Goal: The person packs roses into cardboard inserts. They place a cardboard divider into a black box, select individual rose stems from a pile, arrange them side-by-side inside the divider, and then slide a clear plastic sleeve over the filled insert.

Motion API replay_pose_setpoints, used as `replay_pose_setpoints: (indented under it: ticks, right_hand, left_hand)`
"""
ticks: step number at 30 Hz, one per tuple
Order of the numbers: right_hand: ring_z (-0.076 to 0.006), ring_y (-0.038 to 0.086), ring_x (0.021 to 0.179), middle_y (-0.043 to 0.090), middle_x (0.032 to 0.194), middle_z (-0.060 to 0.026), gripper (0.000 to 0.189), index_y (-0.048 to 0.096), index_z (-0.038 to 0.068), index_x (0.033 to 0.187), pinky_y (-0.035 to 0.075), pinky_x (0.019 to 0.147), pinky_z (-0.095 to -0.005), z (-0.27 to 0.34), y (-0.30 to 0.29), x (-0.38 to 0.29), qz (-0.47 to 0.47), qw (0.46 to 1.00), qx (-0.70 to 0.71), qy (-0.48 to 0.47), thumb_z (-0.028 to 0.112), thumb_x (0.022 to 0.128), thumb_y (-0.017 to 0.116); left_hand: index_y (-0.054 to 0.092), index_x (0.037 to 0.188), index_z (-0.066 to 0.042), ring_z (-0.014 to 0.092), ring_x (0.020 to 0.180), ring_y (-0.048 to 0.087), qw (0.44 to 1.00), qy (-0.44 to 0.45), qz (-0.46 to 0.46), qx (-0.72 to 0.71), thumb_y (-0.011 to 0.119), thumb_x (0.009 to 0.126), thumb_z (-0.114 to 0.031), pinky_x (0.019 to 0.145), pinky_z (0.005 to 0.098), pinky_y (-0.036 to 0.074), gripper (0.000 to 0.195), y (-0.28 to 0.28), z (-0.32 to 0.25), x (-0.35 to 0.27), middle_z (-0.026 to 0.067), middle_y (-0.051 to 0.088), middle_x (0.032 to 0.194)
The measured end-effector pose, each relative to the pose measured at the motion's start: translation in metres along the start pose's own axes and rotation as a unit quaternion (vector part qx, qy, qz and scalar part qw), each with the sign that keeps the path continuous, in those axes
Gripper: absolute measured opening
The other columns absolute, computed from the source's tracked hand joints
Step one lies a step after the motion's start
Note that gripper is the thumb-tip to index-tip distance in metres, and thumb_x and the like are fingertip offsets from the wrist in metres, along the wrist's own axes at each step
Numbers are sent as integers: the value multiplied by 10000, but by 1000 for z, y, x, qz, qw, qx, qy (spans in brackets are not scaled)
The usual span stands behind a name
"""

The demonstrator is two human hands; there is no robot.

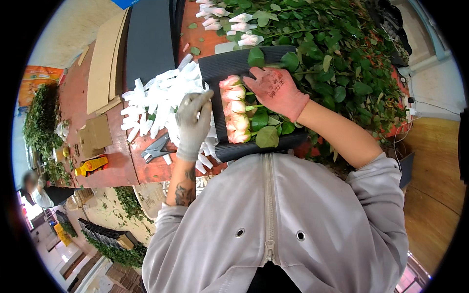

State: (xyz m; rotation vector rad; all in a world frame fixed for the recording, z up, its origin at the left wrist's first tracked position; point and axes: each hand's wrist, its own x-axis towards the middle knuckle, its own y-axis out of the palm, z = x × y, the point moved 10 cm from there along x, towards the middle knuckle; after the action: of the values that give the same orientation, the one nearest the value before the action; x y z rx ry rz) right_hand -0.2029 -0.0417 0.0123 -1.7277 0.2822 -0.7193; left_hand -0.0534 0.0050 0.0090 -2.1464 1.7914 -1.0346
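Observation:
My left hand [195, 122], in a pale grey glove, is over a pile of white foam-net flower sleeves [161, 95], its fingers curled; whether they hold anything cannot be told. My right hand [276, 89], in a pink glove with dark fingertips, is at the top end of a column of pink roses [234, 107], thumb and fingers partly spread near a green leaf. Whether it grips a stem is hidden. The roses lie on black corrugated sheet [216, 95], heads towards the left and leafy stems towards the right. A grey stapler-like tool [157, 148] lies by my left wrist.
Leafy rose stems [329, 55] cover the right of the red table, with sleeved rose heads [243, 27] at the top. Cardboard sheets [104, 62], a dark sheet [150, 40] and a yellow bottle [91, 165] lie at left. Another person [42, 196] is at the far left.

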Motion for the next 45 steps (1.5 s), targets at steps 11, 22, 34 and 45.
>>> replay_pose_setpoints:
  ticks: [11, 22, 34, 45]
  right_hand:
    - [-191, 583, 910, 595, 1096, -57, 391, 571, 155, 1174, 461, 817, -334, -1, -6, 0, 5, 1000, 18, -20, 229, 791, 569]
    - [-303, 542, 1060, 547, 1211, -104, 428, 586, 92, 1141, 397, 936, -410, 1, -27, 4, 102, 984, 142, 31, 187, 738, 694]
    - [-342, 501, 1112, 522, 1244, -137, 483, 566, 74, 1164, 374, 965, -437, -10, -8, -4, 226, 945, 176, 160, 130, 705, 702]
    - [-323, 514, 1081, 544, 1213, -115, 512, 567, 68, 1133, 422, 904, -436, 11, -75, -13, 64, 970, 228, 45, 92, 642, 711]
  left_hand:
    - [694, 914, -135, 239, 1045, 567, 951, 236, 184, 80, 630, 654, -152, 871, 394, 450, 268, 24, -44, -12, -24, 642, 1084]
    - [574, 1165, -122, 280, 1055, 585, 792, -322, -140, 499, 651, 779, -283, 854, 415, 486, 425, -300, 234, -62, 109, 563, 1206]
    - [417, 1349, -116, 313, 1136, 520, 668, -526, -101, 517, 672, 712, -390, 924, 437, 416, 739, -333, 307, -105, 153, 521, 1247]
    - [444, 1271, -77, 366, 1057, 582, 715, -520, -71, 462, 523, 805, -371, 910, 478, 427, 557, -322, 322, -117, 227, 577, 1154]
